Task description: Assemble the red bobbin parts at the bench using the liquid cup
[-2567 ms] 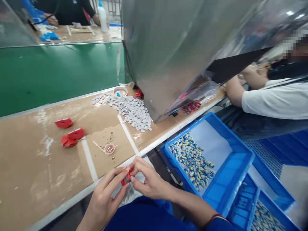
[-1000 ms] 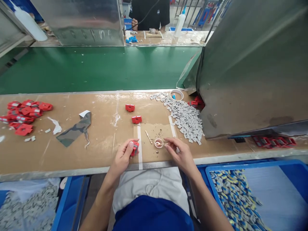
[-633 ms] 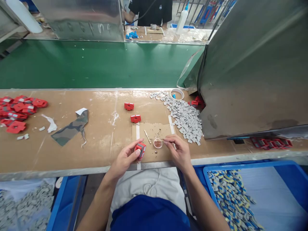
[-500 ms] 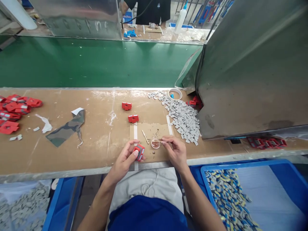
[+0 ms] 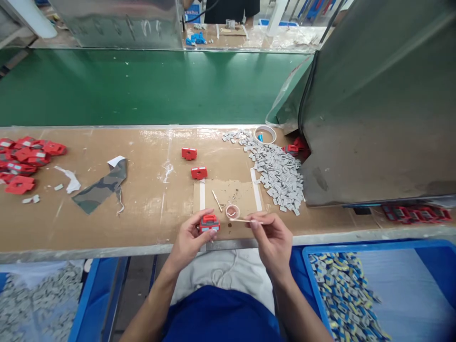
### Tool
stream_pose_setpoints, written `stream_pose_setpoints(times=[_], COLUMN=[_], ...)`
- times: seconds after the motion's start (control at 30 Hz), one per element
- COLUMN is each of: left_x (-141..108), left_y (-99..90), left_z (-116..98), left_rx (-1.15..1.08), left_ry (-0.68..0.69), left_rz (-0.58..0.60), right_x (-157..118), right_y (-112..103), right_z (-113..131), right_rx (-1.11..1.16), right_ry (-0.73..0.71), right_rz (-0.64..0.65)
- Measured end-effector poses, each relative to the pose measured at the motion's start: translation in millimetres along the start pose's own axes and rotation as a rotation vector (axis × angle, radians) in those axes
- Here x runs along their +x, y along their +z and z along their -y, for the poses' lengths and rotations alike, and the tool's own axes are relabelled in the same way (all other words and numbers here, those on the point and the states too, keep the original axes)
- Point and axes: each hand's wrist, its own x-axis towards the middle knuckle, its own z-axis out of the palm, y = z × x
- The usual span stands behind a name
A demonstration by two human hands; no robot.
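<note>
Between thumb and fingers, my left hand (image 5: 190,238) grips a small red and grey plastic part (image 5: 210,223) with pale blue patches, above the table's near edge. A thin pale stick (image 5: 239,220) is pinched in my right hand (image 5: 270,237), its tip pointing left toward the red part. Just behind that tip is a small round dish (image 5: 232,212) with brownish contents. A second short stick (image 5: 217,201) lies left of the dish on a taped-down piece of cardboard (image 5: 244,186). Two more red parts, one nearer (image 5: 198,173) and one farther (image 5: 189,153), lie beyond.
Small grey tiles (image 5: 280,173) are heaped at right, with a tape roll (image 5: 265,135) behind. Red parts (image 5: 26,159) pile up at far left, near a camouflage cloth scrap (image 5: 101,187). A metal housing (image 5: 377,109) bounds the right side; a green belt (image 5: 149,88) runs behind.
My right hand has drawn the stick back from over the dish to its near side. The red part in my left hand has been turned.
</note>
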Motion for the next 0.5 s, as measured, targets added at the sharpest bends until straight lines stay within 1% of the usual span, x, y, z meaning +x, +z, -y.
stream_pose_setpoints(times=[0.1, 0.2, 0.33, 0.5], left_x=[-3, -5, -5, -4], left_y=[4.7, 6.8, 6.2, 6.2], left_z=[5, 7, 7, 6], left_rx=[0.19, 0.349, 0.43, 0.466], left_ry=[0.101, 0.219, 0.299, 0.338], left_rz=[-0.031, -0.058, -0.047, -0.038], right_x=[-9, -13, -13, -12], right_y=[9, 16, 20, 23], right_z=[12, 19, 18, 14], right_rx=[-0.096, -0.176, -0.231, -0.272], right_ry=[-0.13, -0.204, -0.233, -0.24], right_rz=[0.101, 0.124, 0.123, 0.128])
